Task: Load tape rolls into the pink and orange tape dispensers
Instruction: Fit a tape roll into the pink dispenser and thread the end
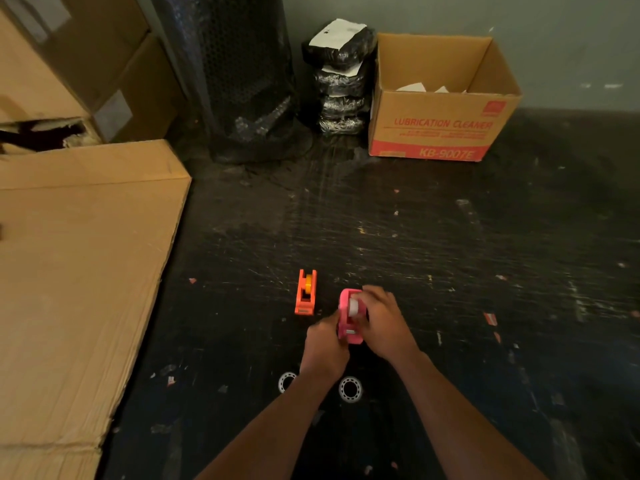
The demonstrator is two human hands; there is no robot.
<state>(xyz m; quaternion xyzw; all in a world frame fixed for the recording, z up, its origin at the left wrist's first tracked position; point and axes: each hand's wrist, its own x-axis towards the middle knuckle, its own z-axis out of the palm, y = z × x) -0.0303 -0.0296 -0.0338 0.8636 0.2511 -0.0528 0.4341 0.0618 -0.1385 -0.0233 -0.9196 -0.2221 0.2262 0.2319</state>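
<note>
The pink tape dispenser [347, 317] stands on the dark floor with a white tape roll [354, 306] sitting in its cradle. My left hand [323, 344] grips the dispenser's near left side. My right hand [382, 320] is closed over the white roll and the dispenser's right side. To the left, apart from both hands, stands the orange tape dispenser [305, 293] with an orange-yellow roll [308, 283] in it. Two ring-shaped tape rolls lie on the floor near my forearms: one [286, 381] partly hidden by my left arm, the other [350, 389] between my arms.
A flattened cardboard sheet [79, 271] covers the floor on the left. Stacked boxes [69, 64] stand at the back left. A black wrapped bundle [249, 81], black packages [341, 84] and an open "Lubrication Cleaner" box [440, 109] line the wall. Paper scraps litter the floor.
</note>
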